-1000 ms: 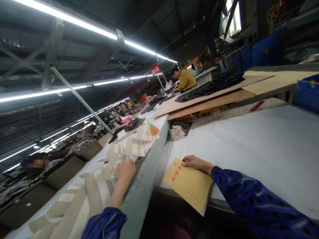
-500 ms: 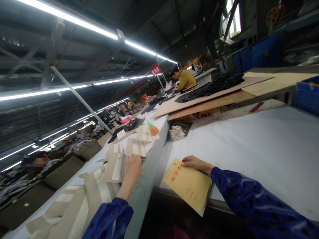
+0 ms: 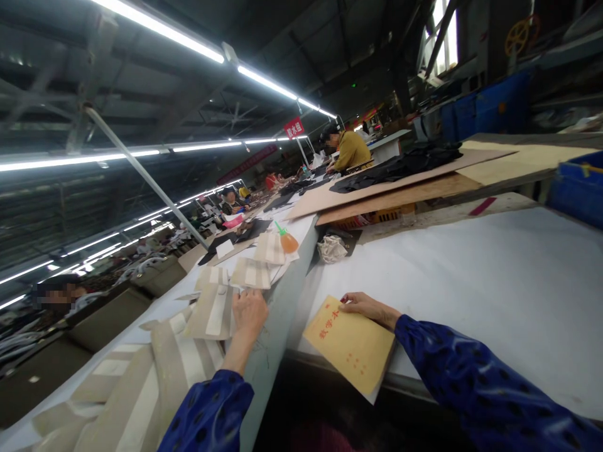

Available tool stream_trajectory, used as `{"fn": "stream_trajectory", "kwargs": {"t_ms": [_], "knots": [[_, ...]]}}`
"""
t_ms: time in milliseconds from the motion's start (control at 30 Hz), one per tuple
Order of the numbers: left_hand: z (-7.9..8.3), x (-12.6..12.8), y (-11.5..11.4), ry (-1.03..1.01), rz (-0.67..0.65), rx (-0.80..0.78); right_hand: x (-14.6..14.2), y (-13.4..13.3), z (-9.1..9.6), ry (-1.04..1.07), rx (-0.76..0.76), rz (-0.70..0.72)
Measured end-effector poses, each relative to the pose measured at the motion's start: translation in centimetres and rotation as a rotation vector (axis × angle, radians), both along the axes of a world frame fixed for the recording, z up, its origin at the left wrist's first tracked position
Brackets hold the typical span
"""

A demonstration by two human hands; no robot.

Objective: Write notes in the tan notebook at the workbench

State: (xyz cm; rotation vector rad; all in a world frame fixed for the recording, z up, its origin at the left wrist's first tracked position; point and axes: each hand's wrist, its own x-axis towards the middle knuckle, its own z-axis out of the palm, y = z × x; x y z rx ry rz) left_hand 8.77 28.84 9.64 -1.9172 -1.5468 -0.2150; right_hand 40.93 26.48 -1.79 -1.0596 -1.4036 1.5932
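Note:
My right hand [image 3: 370,309] pinches the top edge of a yellow exercise book [image 3: 351,345] with red Chinese characters on its cover. The book lies tilted over the front edge of the white worktop, with a pale sheet showing beneath its lower corner. At the raised ledge on the left, my left hand [image 3: 250,314] is closed with its fingers curled down. It rests against the right edge of a beige-and-white striped fabric piece [image 3: 200,314]; its fingertips are hidden, so what they grip is unclear. More striped pieces [image 3: 136,389] lie overlapped towards me.
An orange bottle with a green nozzle [image 3: 288,241] stands beyond my left hand. A crumpled pale cloth [image 3: 332,249] sits by the ledge. Black pieces [image 3: 400,166] lie on boards farther back, near a person in a yellow top [image 3: 352,149]. A blue crate [image 3: 577,191] is at right.
The camera view has shifted slightly. Both hands keep nearly the same places, the right one still on the exercise book and the left still beside the striped piece.

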Motion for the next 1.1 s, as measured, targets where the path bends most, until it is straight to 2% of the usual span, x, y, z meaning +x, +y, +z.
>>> {"fn": "stream_trajectory", "kwargs": {"t_ms": [200,367,467,633,833,967,1100], "knots": [[-0.7,-0.4,0.1,-0.053,-0.022,0.019,-0.5,-0.2,0.5,0.016,-0.017,-0.030],[-0.5,-0.9,0.0,-0.145,0.023,0.024,-1.4,-0.6,1.4,0.089,0.005,-0.113],[-0.4,-1.2,0.0,-0.183,0.037,0.021,-3.1,-0.1,2.7,0.155,0.022,-0.162],[-0.3,-1.7,0.4,-0.232,0.043,0.045,-8.3,1.8,5.9,0.171,0.074,-0.213],[0.2,-2.2,0.4,-0.309,0.011,0.083,-13.3,4.9,9.1,-0.052,0.183,-0.332],[0.4,-2.6,0.4,-0.360,-0.006,0.084,-14.8,7.1,10.7,-0.272,0.276,-0.472],[0.5,-2.9,0.7,-0.398,-0.013,0.082,-15.5,8.9,12.0,-0.444,0.335,-0.521]]}}
